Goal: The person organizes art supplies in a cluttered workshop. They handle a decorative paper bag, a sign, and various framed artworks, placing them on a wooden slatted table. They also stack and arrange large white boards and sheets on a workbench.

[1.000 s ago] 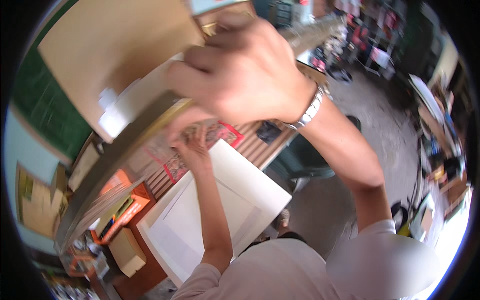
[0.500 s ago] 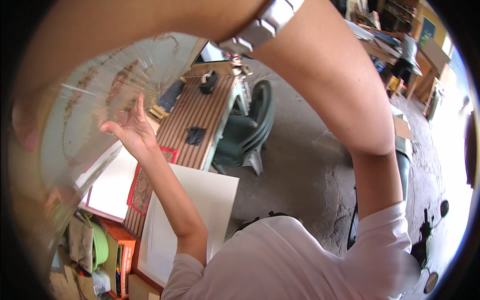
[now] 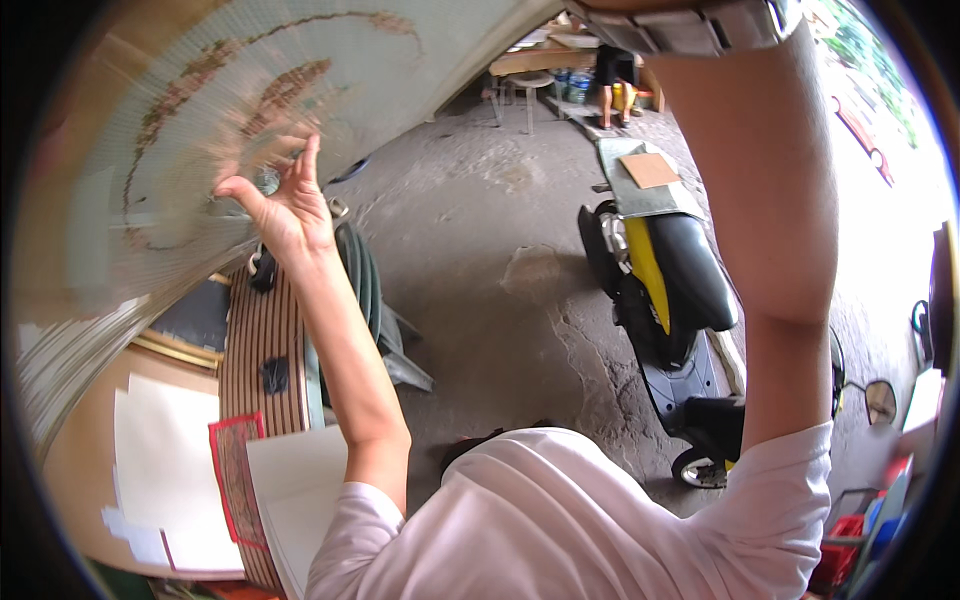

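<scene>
A large pale panel (image 3: 400, 90) with reddish-brown curved markings fills the upper left, its surface shiny like clear film or plastic. My left hand (image 3: 293, 205) is raised against or just in front of it, palm showing, thumb and fingers apart; contact cannot be made out for certain. A small greenish glinting patch (image 3: 268, 180) shows between thumb and fingers. My right forearm (image 3: 760, 170) reaches up to the top edge, a silver metal watch (image 3: 710, 25) at its wrist. The right hand itself lies beyond the picture.
A striped slatted table (image 3: 262, 335) with white sheets (image 3: 165, 440) and a red-bordered piece (image 3: 237, 480) stands at left. Stacked green chairs (image 3: 365, 290) adjoin it. To the right is a parked yellow-and-black scooter (image 3: 665, 270) with cardboard (image 3: 648, 170) on it. Another person (image 3: 612, 80) stands far back.
My view has swung to the right, bringing the whole scooter in and shifting the table left. The panel now spans more of the top. My right wrist has moved up and right; my left hand stays spread.
</scene>
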A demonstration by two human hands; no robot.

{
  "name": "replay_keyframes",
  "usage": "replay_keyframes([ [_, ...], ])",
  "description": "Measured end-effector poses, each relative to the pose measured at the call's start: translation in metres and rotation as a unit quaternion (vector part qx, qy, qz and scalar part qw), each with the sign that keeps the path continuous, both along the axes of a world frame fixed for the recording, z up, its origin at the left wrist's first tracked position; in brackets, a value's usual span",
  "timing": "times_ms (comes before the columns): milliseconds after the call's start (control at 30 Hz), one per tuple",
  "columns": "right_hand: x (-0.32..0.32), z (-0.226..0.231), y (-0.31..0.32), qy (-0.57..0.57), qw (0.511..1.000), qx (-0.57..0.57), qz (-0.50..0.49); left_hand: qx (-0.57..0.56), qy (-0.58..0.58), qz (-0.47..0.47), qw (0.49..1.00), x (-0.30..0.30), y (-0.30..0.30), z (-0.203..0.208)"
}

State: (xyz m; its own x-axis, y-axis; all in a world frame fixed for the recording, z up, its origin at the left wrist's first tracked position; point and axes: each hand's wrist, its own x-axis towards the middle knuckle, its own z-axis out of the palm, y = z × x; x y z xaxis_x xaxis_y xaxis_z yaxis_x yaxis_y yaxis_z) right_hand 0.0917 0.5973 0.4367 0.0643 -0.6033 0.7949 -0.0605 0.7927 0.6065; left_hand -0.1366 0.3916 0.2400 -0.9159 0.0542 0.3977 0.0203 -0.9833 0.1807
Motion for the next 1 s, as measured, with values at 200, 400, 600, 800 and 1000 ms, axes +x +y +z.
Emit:
replay_keyframes([
  [200,-0.007,0.004,0.009,-0.048,0.991,0.008,-0.125,-0.045,0.049,-0.063,0.996,-0.024,0.105,-0.026],
  [400,-0.044,-0.017,-0.025,-0.094,0.973,0.002,-0.211,-0.084,-0.018,-0.192,0.978,-0.043,0.159,-0.084],
  [600,-0.070,-0.072,-0.047,-0.174,0.941,-0.050,-0.285,-0.092,-0.058,-0.338,0.935,-0.037,0.167,-0.166],
  [800,-0.069,-0.141,-0.050,-0.331,0.872,-0.173,-0.318,-0.201,-0.102,-0.347,0.911,0.001,0.143,-0.248],
  [1000,-0.040,-0.252,-0.020,-0.434,0.779,-0.261,-0.368,-0.187,-0.173,-0.439,0.862,0.060,0.129,-0.307],
])
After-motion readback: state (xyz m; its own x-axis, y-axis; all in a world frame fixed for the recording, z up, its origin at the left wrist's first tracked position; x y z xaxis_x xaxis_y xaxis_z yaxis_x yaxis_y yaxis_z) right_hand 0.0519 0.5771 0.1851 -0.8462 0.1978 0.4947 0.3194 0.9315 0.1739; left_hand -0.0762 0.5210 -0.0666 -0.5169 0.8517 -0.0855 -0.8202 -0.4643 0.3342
